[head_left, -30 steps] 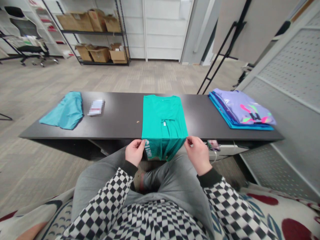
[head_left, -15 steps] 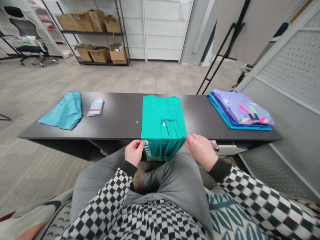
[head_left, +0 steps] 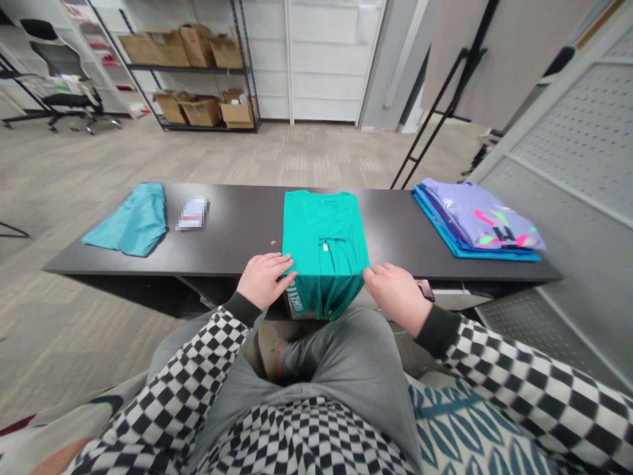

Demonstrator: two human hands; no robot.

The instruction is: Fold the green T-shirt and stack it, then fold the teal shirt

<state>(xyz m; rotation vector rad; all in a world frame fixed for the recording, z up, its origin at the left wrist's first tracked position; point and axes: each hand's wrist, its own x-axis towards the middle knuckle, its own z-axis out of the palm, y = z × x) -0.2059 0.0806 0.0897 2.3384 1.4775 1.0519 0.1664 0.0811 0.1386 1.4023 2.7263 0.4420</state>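
A green t-shirt [head_left: 324, 237], folded into a long strip, lies across the black table [head_left: 237, 231] with its lower end hanging over the near edge. My left hand [head_left: 262, 280] grips the shirt's left side at the table edge, fingers closed on the fabric. At the shirt's right side, my right hand [head_left: 393, 293] pinches the cloth near the same edge. Both arms wear checkered sleeves.
A stack of folded shirts [head_left: 477, 221], purple on top, sits at the table's right end. A light blue garment [head_left: 131, 221] and a small white item [head_left: 192, 212] lie at the left. A phone [head_left: 426, 289] rests beside my right hand. Shelves with cardboard boxes [head_left: 198, 72] stand behind.
Both hands have moved up from below the table edge onto the edge of the shirt. My right arm has swung outward.
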